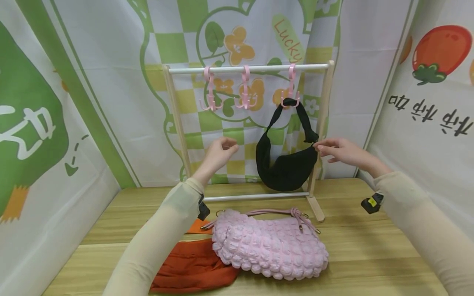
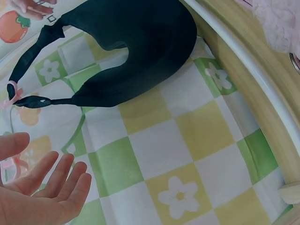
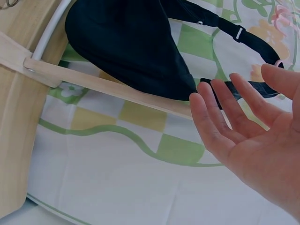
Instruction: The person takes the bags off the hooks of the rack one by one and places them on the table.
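A black crescent-shaped shoulder bag (image 1: pixel 292 170) hangs by its strap from the rightmost pink hook (image 1: pixel 291 78) on the rack. My right hand (image 1: pixel 342 151) is at the bag's upper right end, where the strap joins. In the right wrist view its fingers (image 3: pixel 225 101) are spread and loosely bent, the tips right at the bag's pointed corner. My left hand (image 1: pixel 218 154) hovers to the left of the bag, in front of the rack. The left wrist view shows that palm turned up with relaxed fingers (image 2: pixel 70 180) and nothing in it.
The rack has a white top rail (image 1: pixel 259 68), wooden posts and a lower bar (image 1: pixel 255 197). Two more pink hooks (image 1: pixel 246 88) hang further left. A pink bubble-textured bag (image 1: pixel 270 246) lies on the wooden table (image 1: pixel 370 246), overlapping a rust-orange bag (image 1: pixel 196 267). Printed cloth walls surround the table.
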Demonstrator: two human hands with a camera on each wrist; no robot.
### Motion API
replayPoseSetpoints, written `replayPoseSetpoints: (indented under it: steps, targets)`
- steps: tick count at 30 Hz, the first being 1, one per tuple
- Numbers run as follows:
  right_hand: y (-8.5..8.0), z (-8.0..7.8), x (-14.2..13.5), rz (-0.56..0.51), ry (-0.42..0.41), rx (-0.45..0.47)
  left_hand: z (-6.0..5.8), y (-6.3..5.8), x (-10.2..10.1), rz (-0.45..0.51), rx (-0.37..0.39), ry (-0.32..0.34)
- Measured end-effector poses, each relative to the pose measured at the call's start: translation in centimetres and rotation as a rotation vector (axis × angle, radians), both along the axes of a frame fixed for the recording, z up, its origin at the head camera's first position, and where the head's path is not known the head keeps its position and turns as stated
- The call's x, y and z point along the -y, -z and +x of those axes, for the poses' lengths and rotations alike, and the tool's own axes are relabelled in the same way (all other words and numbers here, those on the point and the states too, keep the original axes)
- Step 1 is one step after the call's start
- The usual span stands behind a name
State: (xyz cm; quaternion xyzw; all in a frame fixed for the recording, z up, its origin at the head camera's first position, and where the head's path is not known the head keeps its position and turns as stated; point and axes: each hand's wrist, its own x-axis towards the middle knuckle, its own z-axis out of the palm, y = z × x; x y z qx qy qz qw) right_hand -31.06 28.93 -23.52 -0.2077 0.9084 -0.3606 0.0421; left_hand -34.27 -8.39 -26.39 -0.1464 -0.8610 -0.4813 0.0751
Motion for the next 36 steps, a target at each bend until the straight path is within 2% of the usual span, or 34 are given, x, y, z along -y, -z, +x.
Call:
replayPoseSetpoints:
  steps: [9, 17, 29, 36]
  targets:
    - [-1.4, -0.5, 0.3, -0.006, 0.008, -0.033, -0.9, 0.1, -0.4, -0.036, -0.012, -0.003]
    - [-2.5, -0.7, 0.8, -0.017, 0.046, -0.076, -1.6, 0.1, -0.7, -0.058, -0.028, -0.009]
    - [-4.9, -1.2, 1.6, -0.009, 0.08, -0.124, -2.2, -1.0, -1.5, -0.077, -0.061, -0.054]
    - [-6.0, -1.4, 1.9, -0.011, 0.088, -0.118, -2.5, -1.2, -1.8, -0.068, -0.063, -0.061]
